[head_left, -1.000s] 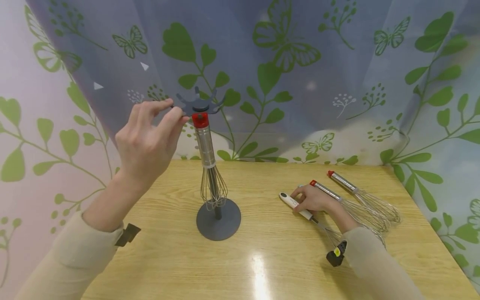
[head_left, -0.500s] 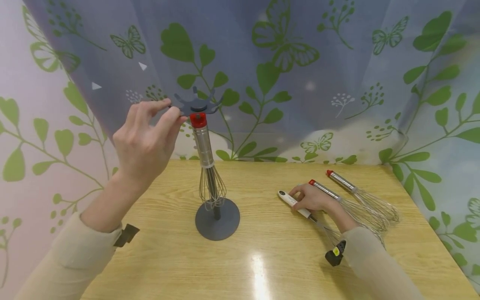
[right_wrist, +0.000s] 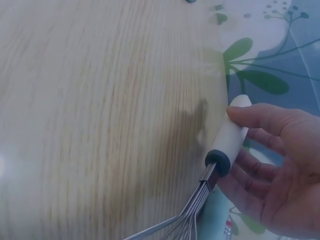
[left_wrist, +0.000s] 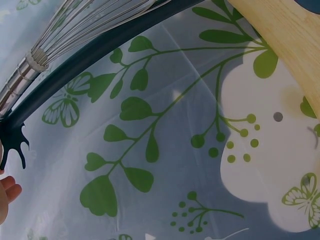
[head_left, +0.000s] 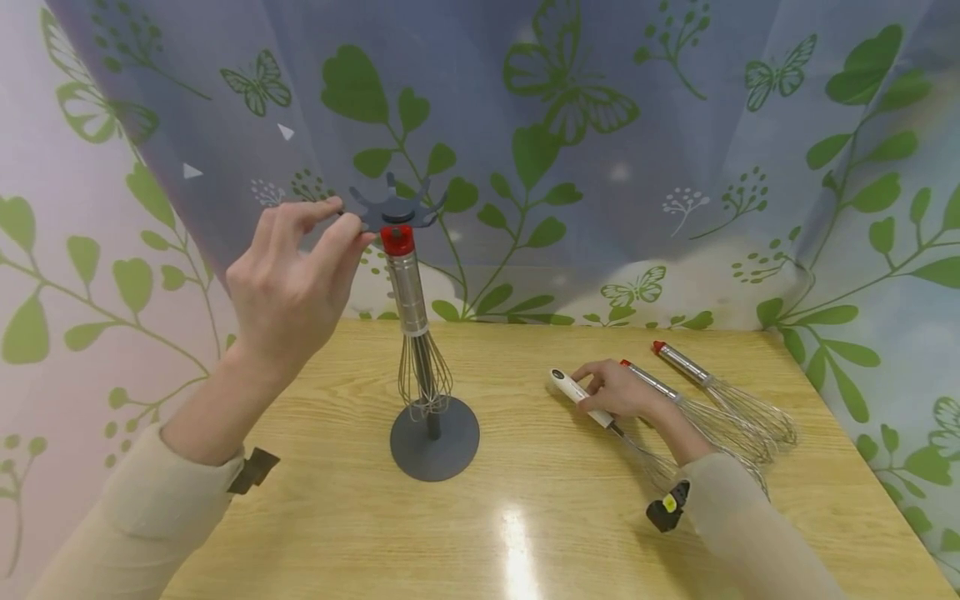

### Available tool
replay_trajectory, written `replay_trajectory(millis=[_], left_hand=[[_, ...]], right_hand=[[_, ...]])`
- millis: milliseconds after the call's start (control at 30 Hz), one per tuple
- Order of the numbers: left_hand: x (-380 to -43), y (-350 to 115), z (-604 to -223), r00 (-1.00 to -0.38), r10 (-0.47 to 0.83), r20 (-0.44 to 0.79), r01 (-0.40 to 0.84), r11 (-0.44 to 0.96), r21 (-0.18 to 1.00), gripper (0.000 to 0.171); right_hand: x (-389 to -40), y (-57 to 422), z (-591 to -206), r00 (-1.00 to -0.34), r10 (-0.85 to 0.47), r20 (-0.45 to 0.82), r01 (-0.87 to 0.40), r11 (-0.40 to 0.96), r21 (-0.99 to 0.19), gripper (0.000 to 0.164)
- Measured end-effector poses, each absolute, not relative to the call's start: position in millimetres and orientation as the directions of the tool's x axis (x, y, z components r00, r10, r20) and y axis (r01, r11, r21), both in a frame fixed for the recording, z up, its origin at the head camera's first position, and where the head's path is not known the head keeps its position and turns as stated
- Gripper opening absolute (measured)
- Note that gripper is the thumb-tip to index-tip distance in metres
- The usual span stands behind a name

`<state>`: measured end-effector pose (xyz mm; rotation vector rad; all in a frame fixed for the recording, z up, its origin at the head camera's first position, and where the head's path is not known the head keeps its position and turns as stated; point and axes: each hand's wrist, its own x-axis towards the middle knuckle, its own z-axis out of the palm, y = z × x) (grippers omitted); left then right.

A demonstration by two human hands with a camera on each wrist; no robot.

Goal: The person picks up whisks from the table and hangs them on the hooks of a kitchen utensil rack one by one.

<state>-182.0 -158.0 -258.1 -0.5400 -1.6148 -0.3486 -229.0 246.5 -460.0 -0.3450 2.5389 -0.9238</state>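
My left hand [head_left: 292, 283] pinches one prong at the top of a dark grey utensil stand [head_left: 435, 450], between thumb and index finger. From the stand hangs a whisk [head_left: 409, 292] with a steel handle and red end cap, wires downward. My right hand [head_left: 618, 390] grips a white-handled whisk [head_left: 579, 398] by its handle, fingers on one side and thumb on the other. In the right wrist view the white handle [right_wrist: 231, 130] tilts above the tabletop, its wires running down to the lower edge. The left wrist view catches only fingertips [left_wrist: 9, 190] beside the stand's prongs [left_wrist: 15, 142].
Two more red-capped whisks lie right of my right hand: a nearer whisk [head_left: 652, 382] and a farther whisk [head_left: 686, 364]. A pale green handle [right_wrist: 214, 215] shows beneath the held whisk. A leaf-patterned curtain [head_left: 480, 150] borders the wooden table [head_left: 525, 500] at the back.
My right hand has shifted slightly left and away from me, raising the white handle with it. My left hand and the stand stay nearly in place.
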Motion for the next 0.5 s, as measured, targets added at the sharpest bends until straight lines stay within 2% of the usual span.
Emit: replay_trajectory(millis=[500], left_hand=[[-182.6, -158.9, -258.0, -0.060, 0.148, 0.987, 0.539, 0.837, -0.093, 0.026]], right_hand=[[-227.9, 234.7, -452.1, -0.921, -0.317, -0.226, -0.080, 0.723, -0.686, 0.055]])
